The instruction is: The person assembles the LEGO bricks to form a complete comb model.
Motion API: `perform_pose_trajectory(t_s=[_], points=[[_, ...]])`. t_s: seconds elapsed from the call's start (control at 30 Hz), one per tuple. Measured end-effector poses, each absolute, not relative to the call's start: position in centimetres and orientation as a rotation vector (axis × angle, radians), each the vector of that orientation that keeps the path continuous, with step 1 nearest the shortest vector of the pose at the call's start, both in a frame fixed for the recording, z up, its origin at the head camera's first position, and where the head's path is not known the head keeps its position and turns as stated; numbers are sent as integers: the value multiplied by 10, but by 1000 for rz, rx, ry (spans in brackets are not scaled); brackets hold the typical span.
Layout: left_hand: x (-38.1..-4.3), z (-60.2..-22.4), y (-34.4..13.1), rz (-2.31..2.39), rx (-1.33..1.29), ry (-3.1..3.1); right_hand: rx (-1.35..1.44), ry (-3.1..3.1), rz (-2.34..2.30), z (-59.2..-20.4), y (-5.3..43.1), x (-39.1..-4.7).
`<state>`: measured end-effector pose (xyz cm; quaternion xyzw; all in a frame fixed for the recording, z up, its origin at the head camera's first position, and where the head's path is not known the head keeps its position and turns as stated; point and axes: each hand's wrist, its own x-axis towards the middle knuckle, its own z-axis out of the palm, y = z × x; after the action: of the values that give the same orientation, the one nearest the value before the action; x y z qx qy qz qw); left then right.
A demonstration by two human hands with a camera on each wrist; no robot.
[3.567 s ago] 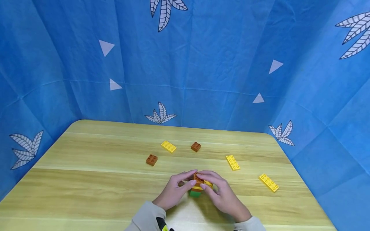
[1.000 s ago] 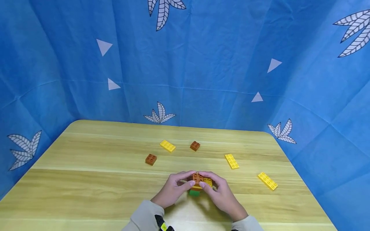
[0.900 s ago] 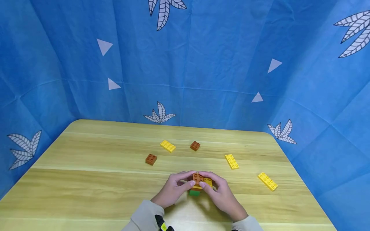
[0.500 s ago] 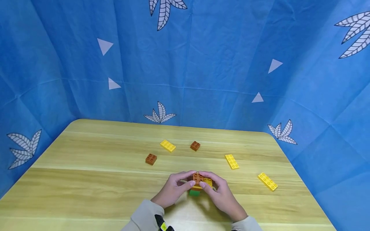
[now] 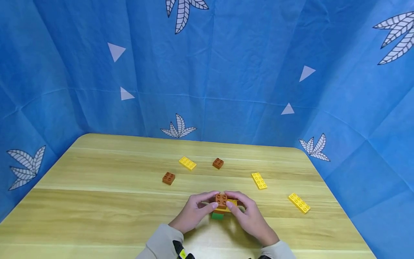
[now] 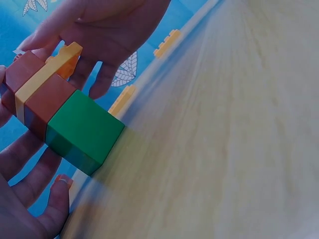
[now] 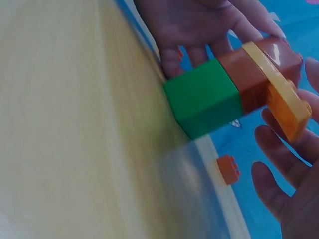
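A stack of toy building bricks stands upright near the table's front: a green block point(image 6: 84, 127) at the bottom, a brown brick point(image 6: 50, 102), a yellow plate point(image 7: 286, 94) overhanging to the right, and a brown brick point(image 5: 221, 200) on top. My left hand point(image 5: 194, 214) pinches the top brown brick from its left side with thumb and index finger. Around the stack's right side curves my right hand point(image 5: 250, 217); in the right wrist view a small gap shows between its fingers and the top brick. Its thumb hovers over the yellow overhang.
Two loose brown bricks point(image 5: 169, 178) point(image 5: 218, 163) lie beyond the hands on the wooden table point(image 5: 106, 216). A yellow plate point(image 5: 187, 163) lies at the back, with two more yellow plates point(image 5: 259, 181) point(image 5: 299, 203) to the right. A blue patterned cloth point(image 5: 207, 72) hangs behind the table.
My right thumb and index finger have shifted slightly right, off the top brown brick. Earlier, both hands were around it and pressing over it; the left hand has stayed about the same since.
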<state>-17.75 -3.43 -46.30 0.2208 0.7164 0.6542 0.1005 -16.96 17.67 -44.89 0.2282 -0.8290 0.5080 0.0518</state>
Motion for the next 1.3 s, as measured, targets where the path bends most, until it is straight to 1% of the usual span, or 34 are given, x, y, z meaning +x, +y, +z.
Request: perform_pose_trajectory(t_s=[0.57, 0.87, 1.3], points=[[-178, -461, -33, 1923, 605, 2128, 512, -2410, 1314, -442, 211, -182], [-179, -461, -32, 1921, 611, 2129, 332, -2457, 1334, -442, 234, -184], [-178, -461, -32, 1923, 612, 2124, 46, -2531, 1291, -453, 263, -188]])
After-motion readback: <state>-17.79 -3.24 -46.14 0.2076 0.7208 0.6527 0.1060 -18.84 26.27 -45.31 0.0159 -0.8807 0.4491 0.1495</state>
